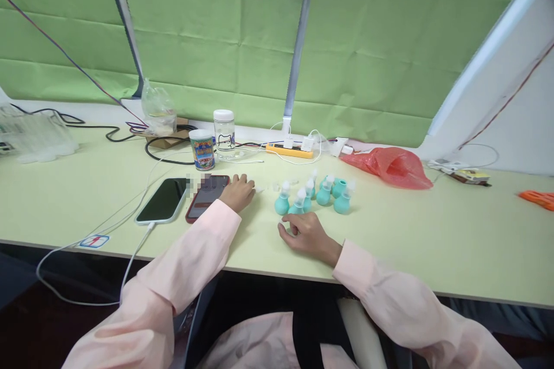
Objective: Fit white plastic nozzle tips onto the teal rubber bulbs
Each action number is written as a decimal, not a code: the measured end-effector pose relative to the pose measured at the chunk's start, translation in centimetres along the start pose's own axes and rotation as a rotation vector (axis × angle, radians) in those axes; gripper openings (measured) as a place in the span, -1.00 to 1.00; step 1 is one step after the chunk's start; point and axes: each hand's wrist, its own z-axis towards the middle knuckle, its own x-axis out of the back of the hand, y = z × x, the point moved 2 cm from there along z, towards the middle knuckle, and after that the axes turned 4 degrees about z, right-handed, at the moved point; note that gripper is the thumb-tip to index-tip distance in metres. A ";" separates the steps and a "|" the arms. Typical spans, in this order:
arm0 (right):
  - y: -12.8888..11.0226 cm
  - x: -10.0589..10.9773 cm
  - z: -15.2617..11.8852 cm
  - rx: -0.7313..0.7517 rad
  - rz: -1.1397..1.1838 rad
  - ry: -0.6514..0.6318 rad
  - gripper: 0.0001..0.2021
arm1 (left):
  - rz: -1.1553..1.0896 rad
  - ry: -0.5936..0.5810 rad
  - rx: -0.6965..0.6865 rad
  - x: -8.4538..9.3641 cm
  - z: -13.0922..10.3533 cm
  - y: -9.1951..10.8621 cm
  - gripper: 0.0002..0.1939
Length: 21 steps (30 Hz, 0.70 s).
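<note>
My left hand (pixel 238 192) rests palm down on the table beside the red-cased phone (pixel 209 198), its fingers loosely bent and apart. Just right of its fingertips lie a few small clear plastic pieces (pixel 276 187). My right hand (pixel 309 235) is curled near the front of a group of teal rubber bulbs (pixel 282 204). Its thumb and index finger come together around a tiny whitish bit, too small to make out. Several bulbs stand upright with clear, whitish tips, while one teal bulb (pixel 340 187) at the back shows an open top.
A dark-screened phone (pixel 162 200) with a white cable lies at left. Behind stand a printed paper can (pixel 202 150), a clear jar (pixel 224 134) and a yellow power strip (pixel 289 151). A red plastic bag (pixel 389 166) lies at right, orange cord (pixel 536 199) farther right.
</note>
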 end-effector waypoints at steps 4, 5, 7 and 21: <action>0.1 0.0 0.0 0.002 0.000 0.001 -0.92 | 0.043 0.021 0.043 -0.9 1.4 -0.3 -0.58; 0.1 0.0 0.0 0.002 -0.004 0.003 -0.92 | 0.050 -0.019 0.042 -1.4 1.8 -0.4 -0.58; 0.0 0.1 0.0 0.007 -0.014 0.011 -0.92 | 0.052 -0.088 0.032 -2.1 2.3 -0.6 -0.61; -1.2 5.1 -1.9 0.053 -0.169 0.203 -0.94 | 0.104 -0.035 -0.099 -0.3 2.2 0.3 -0.67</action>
